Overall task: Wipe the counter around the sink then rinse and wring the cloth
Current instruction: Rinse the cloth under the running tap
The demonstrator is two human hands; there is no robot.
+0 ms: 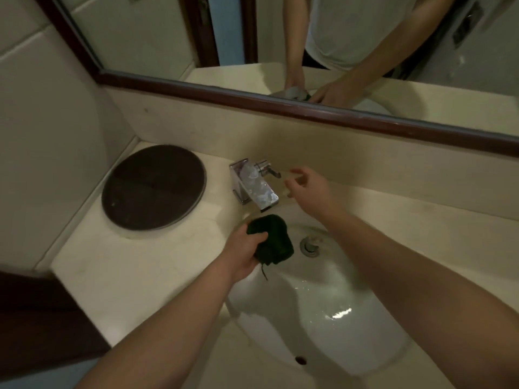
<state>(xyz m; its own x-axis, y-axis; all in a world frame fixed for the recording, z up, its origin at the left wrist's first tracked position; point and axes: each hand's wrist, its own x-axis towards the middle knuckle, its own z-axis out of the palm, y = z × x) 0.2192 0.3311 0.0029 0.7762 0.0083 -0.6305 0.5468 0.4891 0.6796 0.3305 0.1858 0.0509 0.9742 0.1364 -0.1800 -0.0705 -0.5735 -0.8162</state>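
Cloth (273,238) bunched soft in my left hand (245,252) mid-frame, limp, needs a full-fist grip; right hand (307,189) open beside tap (254,185).

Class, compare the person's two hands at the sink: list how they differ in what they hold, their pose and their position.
The left hand is closed around the dark green cloth; the right hand holds nothing. The left hand's fingers curl tight, while the right hand's are spread open. The left hand is under the faucet spout; the right hand is beside the handle, not touching it. Both reach over the sink.
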